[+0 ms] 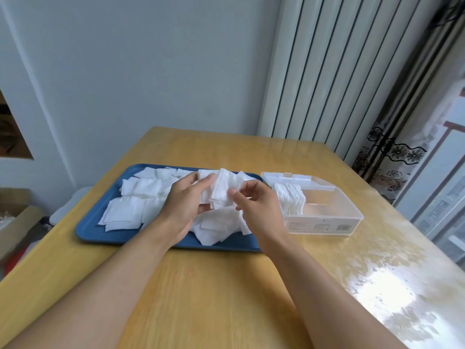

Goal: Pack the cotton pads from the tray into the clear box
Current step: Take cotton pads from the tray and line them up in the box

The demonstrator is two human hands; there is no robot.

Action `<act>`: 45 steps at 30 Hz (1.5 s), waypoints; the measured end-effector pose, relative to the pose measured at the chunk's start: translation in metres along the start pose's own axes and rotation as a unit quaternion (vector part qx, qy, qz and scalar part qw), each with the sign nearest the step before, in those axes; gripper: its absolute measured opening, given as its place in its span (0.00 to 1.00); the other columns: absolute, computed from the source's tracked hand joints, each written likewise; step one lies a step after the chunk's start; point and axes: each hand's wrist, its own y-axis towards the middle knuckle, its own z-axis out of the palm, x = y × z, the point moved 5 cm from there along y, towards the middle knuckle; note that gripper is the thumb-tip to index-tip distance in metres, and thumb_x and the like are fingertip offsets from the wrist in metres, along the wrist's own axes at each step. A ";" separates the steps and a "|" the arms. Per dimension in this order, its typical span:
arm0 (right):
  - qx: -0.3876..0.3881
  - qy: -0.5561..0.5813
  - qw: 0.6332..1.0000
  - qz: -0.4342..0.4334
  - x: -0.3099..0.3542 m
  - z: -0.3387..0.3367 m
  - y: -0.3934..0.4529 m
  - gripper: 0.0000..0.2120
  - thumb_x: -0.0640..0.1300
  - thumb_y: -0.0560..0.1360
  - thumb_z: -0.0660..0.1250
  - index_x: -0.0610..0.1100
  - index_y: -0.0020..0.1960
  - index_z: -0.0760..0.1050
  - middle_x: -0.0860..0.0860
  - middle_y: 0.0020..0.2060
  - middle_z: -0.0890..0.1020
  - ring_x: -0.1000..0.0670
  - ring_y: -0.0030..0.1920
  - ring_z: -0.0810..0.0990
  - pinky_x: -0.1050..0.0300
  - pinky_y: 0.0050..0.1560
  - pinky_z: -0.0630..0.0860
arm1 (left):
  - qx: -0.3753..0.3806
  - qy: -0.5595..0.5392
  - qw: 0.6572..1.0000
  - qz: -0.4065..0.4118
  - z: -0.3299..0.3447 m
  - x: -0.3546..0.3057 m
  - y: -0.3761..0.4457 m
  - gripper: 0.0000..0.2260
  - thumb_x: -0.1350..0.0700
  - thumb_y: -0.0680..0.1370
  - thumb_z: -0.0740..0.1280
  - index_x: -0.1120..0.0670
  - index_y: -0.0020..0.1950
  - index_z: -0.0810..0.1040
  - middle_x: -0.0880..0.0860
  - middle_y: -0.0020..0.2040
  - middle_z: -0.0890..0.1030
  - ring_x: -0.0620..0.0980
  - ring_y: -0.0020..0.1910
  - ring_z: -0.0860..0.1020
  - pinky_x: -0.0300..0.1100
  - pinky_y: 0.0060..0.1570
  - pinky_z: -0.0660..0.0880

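While a small stack of white cotton pads (222,190) is held upright above the blue tray (90,229), the packing job appears to be well short of halfway. The left hand (183,207) cups the stack from behind and beneath, its fingers (201,182) curled round the pads; the right hand (254,202) pinches the stack's near edge between thumb and fingertips, as if squaring the pads into a neat bundle before they go in.

Most of the work seems to lie ahead. Loose cotton pads (141,195) cover much of the tray in overlapping heaps, some flat, some tipped against one another, and more spill toward the tray's near edge beneath the person's wrists. Only one row of packed pads (290,201) stands on edge at the left end of the clear box (352,212), which sits just beside the tray's right end with its hinged lid (284,176) thrown back. The rest of the box, to the right of that row, looks unfilled; whether an inner divider splits it cannot be told with certainty.

Tray and box rest on a pale wooden desk (214,285), its right side glazed with reflected daylight. Behind it rise a plain wall and a white ribbed radiator (327,71), with a patterned curtain (392,152) hanging at the far right. A cardboard box (15,217) sits low beside the desk's left edge.
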 end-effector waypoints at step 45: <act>0.084 0.023 0.994 0.060 0.001 0.001 -0.003 0.06 0.48 0.76 0.75 0.46 0.48 0.85 0.54 0.38 0.84 0.55 0.37 0.78 0.60 0.39 0.72 | -0.020 -0.042 0.998 -0.036 0.011 0.009 -0.005 0.14 0.65 0.84 0.56 0.61 0.58 0.81 0.64 0.57 0.84 0.59 0.56 0.83 0.56 0.63 0.78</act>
